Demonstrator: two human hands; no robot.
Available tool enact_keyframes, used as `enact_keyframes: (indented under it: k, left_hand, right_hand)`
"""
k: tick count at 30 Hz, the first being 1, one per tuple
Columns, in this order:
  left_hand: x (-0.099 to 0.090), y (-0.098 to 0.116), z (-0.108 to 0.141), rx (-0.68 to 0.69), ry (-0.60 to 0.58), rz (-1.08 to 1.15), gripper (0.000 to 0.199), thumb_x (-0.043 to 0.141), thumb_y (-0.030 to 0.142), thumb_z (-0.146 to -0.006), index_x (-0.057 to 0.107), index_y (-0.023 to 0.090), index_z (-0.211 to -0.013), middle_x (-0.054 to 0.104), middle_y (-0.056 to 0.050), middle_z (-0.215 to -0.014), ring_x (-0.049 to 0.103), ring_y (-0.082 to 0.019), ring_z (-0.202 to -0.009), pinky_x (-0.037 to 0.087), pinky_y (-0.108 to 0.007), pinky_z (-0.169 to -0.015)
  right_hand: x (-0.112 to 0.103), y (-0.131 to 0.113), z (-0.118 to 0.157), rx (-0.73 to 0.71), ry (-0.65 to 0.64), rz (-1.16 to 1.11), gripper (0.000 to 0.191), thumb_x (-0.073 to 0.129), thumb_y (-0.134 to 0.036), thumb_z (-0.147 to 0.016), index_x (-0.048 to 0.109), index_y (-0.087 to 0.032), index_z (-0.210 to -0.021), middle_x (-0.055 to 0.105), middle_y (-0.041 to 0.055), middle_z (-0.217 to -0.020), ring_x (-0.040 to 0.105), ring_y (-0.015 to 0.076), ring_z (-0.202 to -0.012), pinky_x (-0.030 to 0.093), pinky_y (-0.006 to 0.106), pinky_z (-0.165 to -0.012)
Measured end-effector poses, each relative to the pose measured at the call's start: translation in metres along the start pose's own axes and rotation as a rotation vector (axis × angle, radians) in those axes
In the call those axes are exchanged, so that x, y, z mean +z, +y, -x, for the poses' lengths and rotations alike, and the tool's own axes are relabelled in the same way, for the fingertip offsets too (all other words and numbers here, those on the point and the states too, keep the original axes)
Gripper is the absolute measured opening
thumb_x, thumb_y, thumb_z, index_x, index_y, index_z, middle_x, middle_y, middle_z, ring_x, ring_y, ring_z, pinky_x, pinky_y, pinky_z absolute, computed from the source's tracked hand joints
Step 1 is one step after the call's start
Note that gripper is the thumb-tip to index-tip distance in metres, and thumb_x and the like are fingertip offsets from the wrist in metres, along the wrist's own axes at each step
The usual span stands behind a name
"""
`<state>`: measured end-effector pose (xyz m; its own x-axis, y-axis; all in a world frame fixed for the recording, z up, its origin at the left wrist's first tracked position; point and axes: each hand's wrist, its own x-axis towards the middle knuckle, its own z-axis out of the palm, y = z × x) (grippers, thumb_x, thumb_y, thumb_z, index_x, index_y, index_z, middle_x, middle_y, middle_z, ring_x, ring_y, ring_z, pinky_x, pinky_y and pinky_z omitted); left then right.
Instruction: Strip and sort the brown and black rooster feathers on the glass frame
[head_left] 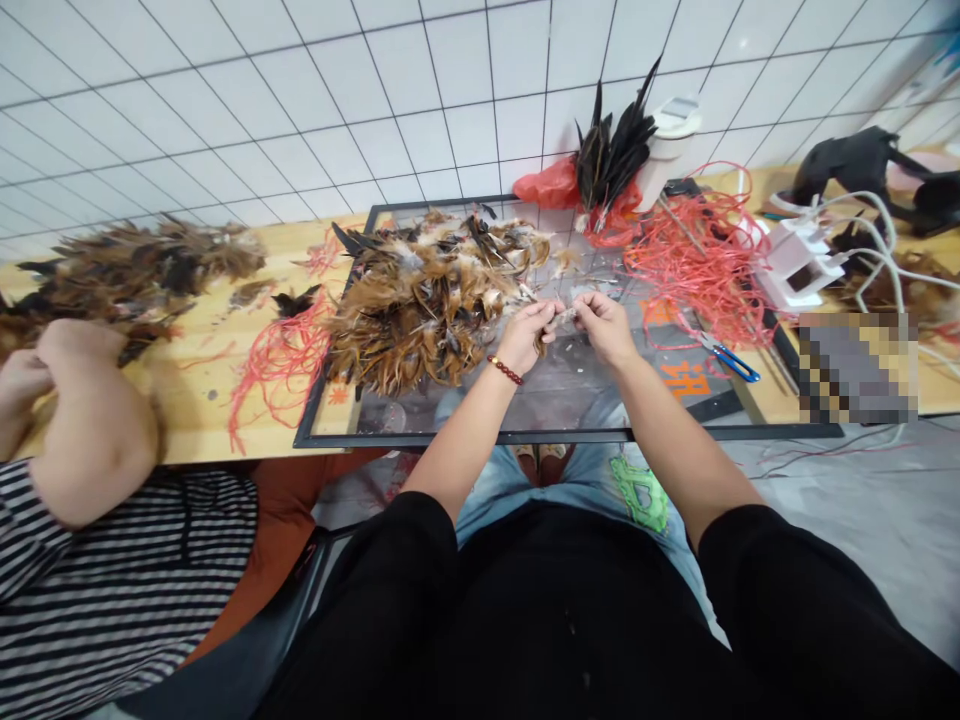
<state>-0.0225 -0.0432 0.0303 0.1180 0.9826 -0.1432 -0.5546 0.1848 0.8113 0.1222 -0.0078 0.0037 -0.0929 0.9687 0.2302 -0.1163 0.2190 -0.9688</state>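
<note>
My left hand (529,333), with a beaded bracelet (505,369) at the wrist, pinches a small brown feather (541,346) above the glass-topped frame. Close by on its right, my right hand (600,322) has thumb and fingers pressed together at the pale, fluffy end between the hands. Exactly what the right fingertips grip is too small to make out. A large heap of brown feathers (420,310) lies directly left of my left hand. A few loose bits of down are scattered on the glass under both hands.
Red plastic string (697,260) is tangled at right, near blue-handled scissors (729,357). Black feathers (611,160) stand in a red bag (547,186) by the tiled wall. More string (281,350) lies left. A co-worker in a striped shirt (135,570) sits left beside another feather pile (142,270).
</note>
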Motion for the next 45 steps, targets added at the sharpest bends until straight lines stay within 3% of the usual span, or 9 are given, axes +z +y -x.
enact_keyframes:
  k: [6, 9, 13, 19, 23, 29, 34, 39, 45]
  left_hand:
    - [-0.004, -0.004, 0.002, 0.002, -0.074, -0.329, 0.023, 0.062, 0.025, -0.083, 0.057, 0.014, -0.064, 0.053, 0.000, -0.071, 0.042, -0.005, -0.055, 0.030, -0.018, -0.048]
    - [-0.007, -0.010, 0.001, 0.106, -0.065, -0.639, 0.030, 0.054, 0.024, -0.087, 0.049, 0.016, -0.058, 0.049, -0.001, -0.070, 0.044, -0.009, -0.062, 0.037, -0.021, -0.055]
    - [-0.007, -0.014, 0.004, 0.339, -0.151, -1.034, 0.025, 0.052, 0.024, -0.087, 0.051, 0.018, -0.063, 0.052, -0.004, -0.080, 0.052, -0.017, -0.083, 0.047, -0.031, -0.082]
    - [-0.004, -0.020, 0.010, 0.477, -0.221, -1.270, 0.016, 0.054, 0.028, -0.091, 0.057, 0.017, -0.079, 0.051, -0.007, -0.093, 0.054, -0.021, -0.095, 0.046, -0.037, -0.094]
    - [-0.003, -0.027, 0.006, 0.414, -0.180, -1.269, 0.017, 0.052, 0.031, -0.093, 0.060, 0.017, -0.087, 0.050, -0.007, -0.092, 0.056, -0.021, -0.094, 0.046, -0.037, -0.094]
    - [-0.008, -0.034, -0.005, 0.411, -0.090, -1.060, 0.025, 0.054, 0.040, -0.094, 0.063, 0.017, -0.088, 0.056, -0.008, -0.093, 0.056, -0.024, -0.106, 0.044, -0.037, -0.098]
    - [-0.013, -0.034, -0.010, 0.403, -0.013, -0.850, 0.035, 0.051, 0.048, -0.095, 0.064, 0.018, -0.084, 0.057, -0.008, -0.094, 0.056, -0.023, -0.106, 0.044, -0.038, -0.099]
    - [-0.012, -0.034, -0.008, 0.362, 0.019, -0.728, 0.038, 0.053, 0.050, -0.093, 0.061, 0.017, -0.074, 0.053, -0.006, -0.085, 0.056, -0.020, -0.098, 0.047, -0.036, -0.093]
    - [-0.009, -0.026, -0.003, 0.368, -0.002, -0.770, 0.045, 0.058, 0.056, -0.088, 0.061, 0.017, -0.066, 0.057, -0.006, -0.082, 0.058, -0.019, -0.093, 0.050, -0.031, -0.085]
  right_hand:
    - [-0.003, -0.010, 0.006, -0.056, -0.033, 0.055, 0.047, 0.080, -0.063, -0.064, 0.061, -0.020, -0.067, 0.054, -0.0041, -0.059, 0.045, 0.0089, -0.055, 0.038, 0.025, -0.055]
    - [-0.005, -0.016, 0.010, -0.122, -0.058, 0.147, 0.042, 0.081, -0.059, -0.066, 0.062, -0.021, -0.064, 0.057, -0.0016, -0.065, 0.051, 0.0128, -0.063, 0.045, 0.030, -0.065]
    - [-0.005, -0.018, 0.014, -0.198, -0.098, 0.260, 0.036, 0.082, -0.054, -0.067, 0.066, -0.022, -0.063, 0.059, 0.0012, -0.077, 0.056, 0.0164, -0.079, 0.048, 0.034, -0.077]
    - [-0.008, -0.014, 0.013, -0.174, -0.116, 0.232, 0.032, 0.083, -0.050, -0.068, 0.068, -0.022, -0.063, 0.059, 0.0017, -0.081, 0.057, 0.0173, -0.085, 0.049, 0.036, -0.082]
    - [-0.010, -0.012, 0.012, -0.179, -0.119, 0.231, 0.031, 0.084, -0.048, -0.067, 0.069, -0.021, -0.063, 0.060, 0.0019, -0.082, 0.058, 0.0171, -0.084, 0.050, 0.037, -0.084]
    - [-0.006, -0.012, 0.009, -0.203, -0.149, 0.241, 0.034, 0.079, -0.056, -0.072, 0.070, -0.023, -0.071, 0.063, 0.0023, -0.086, 0.061, 0.0188, -0.092, 0.052, 0.039, -0.089]
    - [-0.001, -0.008, 0.009, -0.106, -0.227, 0.148, 0.048, 0.068, -0.071, -0.075, 0.072, -0.025, -0.089, 0.067, 0.0022, -0.084, 0.064, 0.0185, -0.082, 0.056, 0.036, -0.077]
    - [-0.004, -0.003, 0.008, -0.102, -0.161, 0.129, 0.044, 0.070, -0.067, -0.076, 0.068, -0.023, -0.081, 0.064, -0.0002, -0.072, 0.062, 0.0155, -0.070, 0.054, 0.033, -0.067]
    - [-0.010, 0.005, 0.005, -0.104, -0.141, 0.144, 0.039, 0.071, -0.059, -0.080, 0.063, -0.021, -0.075, 0.059, -0.0017, -0.067, 0.057, 0.0122, -0.066, 0.048, 0.028, -0.062]
